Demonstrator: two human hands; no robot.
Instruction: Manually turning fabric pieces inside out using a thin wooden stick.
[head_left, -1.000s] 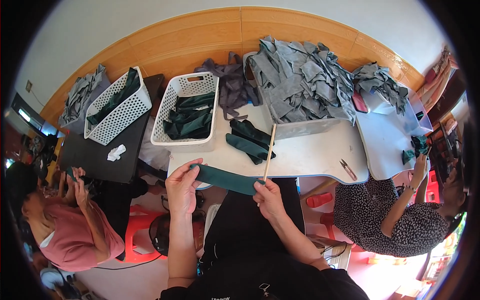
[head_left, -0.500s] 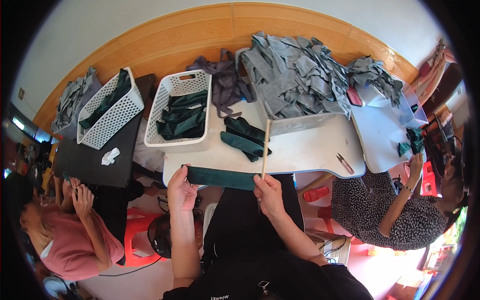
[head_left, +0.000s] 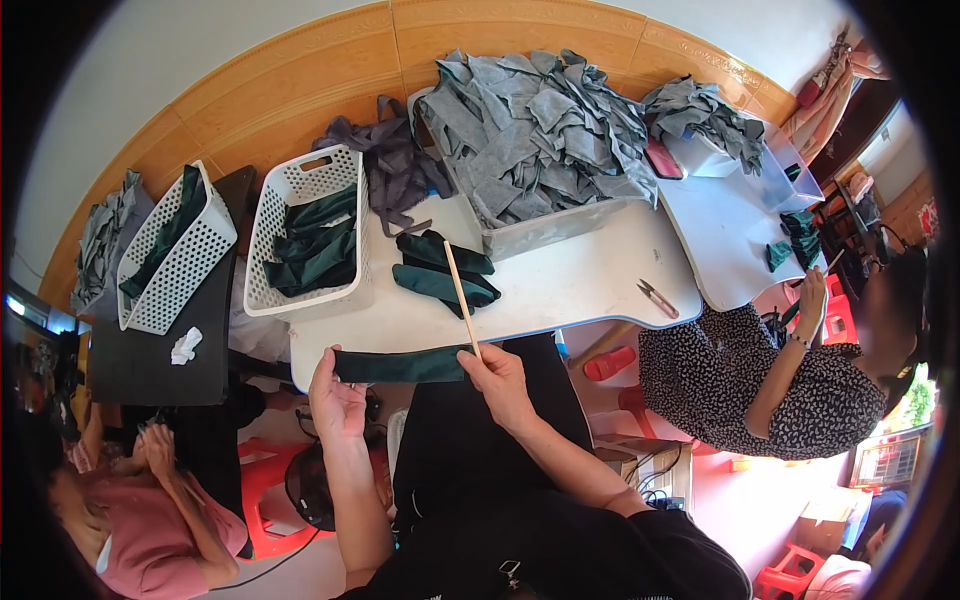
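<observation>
A dark green velvet fabric strip (head_left: 400,366) is stretched level between my hands, in front of the white table's near edge. My left hand (head_left: 338,398) pinches its left end between thumb and fingers, palm turned up. At the other end, my right hand (head_left: 497,385) grips the strip together with a thin wooden stick (head_left: 459,285), which points up and away, tilted to the left. Whether the stick's lower end sits inside the strip is hidden by my fingers. Just beyond lie several green velvet strips (head_left: 445,272) on the table.
A white perforated basket (head_left: 262,235) holds green strips; a grey bin (head_left: 545,232) is heaped with grey-green pieces. Thread snips (head_left: 657,299) lie near the table (head_left: 590,290) edge. Co-workers sit left, in a pink top (head_left: 165,520), and right, in a patterned dress (head_left: 740,385).
The table and everything on it have shifted left in the picture as the view turned. My hands keep the strip stretched; the stick now leans left instead of standing nearly upright.
</observation>
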